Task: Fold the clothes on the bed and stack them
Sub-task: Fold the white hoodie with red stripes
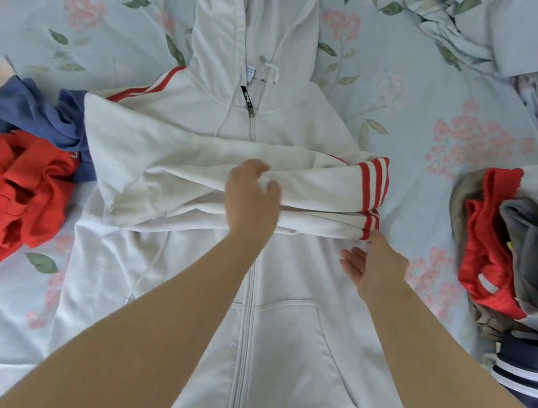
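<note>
White zip hoodie (283,319) flat on the floral bedsheet (449,99), sleeves crossed over its chest. My left hand (252,199) pinches the upper sleeve (312,178); my right hand (376,268) touches the striped cuffs (372,193) with straight fingers (375,245).

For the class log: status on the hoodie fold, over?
Left hand grips folded sleeves. Right hand open at cuffs. White hoodie flat, body not yet folded. Nothing blocking.

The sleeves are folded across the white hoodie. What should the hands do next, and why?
Probably fold the lower half of the white red-striped zip hoodie up over its sleeves: both lie across the chest, held by the left hand, right hand by the cuffs, hem end unfolded.
</note>
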Tool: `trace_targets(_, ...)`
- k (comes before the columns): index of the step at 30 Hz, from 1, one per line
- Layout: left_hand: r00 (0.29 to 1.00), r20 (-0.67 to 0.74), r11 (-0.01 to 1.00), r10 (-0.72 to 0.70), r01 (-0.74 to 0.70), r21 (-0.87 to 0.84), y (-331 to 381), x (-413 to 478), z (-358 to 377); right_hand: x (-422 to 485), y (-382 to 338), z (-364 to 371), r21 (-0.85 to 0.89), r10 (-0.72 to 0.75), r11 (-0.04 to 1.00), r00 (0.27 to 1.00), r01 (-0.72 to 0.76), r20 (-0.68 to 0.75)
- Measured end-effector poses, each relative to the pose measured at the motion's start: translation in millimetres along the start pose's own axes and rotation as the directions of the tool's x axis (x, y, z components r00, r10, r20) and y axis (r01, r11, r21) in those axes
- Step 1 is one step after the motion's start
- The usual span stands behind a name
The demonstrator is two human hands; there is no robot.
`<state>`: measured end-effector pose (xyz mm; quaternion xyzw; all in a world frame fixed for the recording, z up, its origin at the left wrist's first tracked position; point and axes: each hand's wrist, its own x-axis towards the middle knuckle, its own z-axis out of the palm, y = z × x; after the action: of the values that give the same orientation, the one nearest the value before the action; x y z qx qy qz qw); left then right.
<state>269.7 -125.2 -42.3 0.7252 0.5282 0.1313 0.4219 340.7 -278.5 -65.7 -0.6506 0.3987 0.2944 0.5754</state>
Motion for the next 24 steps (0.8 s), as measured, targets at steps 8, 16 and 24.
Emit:
trace_targets(8, 0.744, 0.545, 0.540, 0.387, -0.661, 0.521, 37.1, 16.2, 71.7, -3.1, -10.8, -4.4, 0.179, -0.139, 0.978, 0.977, 0.109, 0.163)
trace_targets(16, 0.941, 0.332, 0.997, 0.063, -0.072, 0.014, 51.5, 51.5, 39.5, 2.3, -20.6, -23.1, 0.280, -0.200, 0.949, 0.965, 0.148, 0.171)
trace_targets(24, 0.465, 0.625, 0.150, 0.627, -0.859, 0.489, 46.3, 25.1, 84.7, 7.7, -7.0, -4.7, -0.255, -0.221, 0.932, 0.961, 0.258, 0.166)
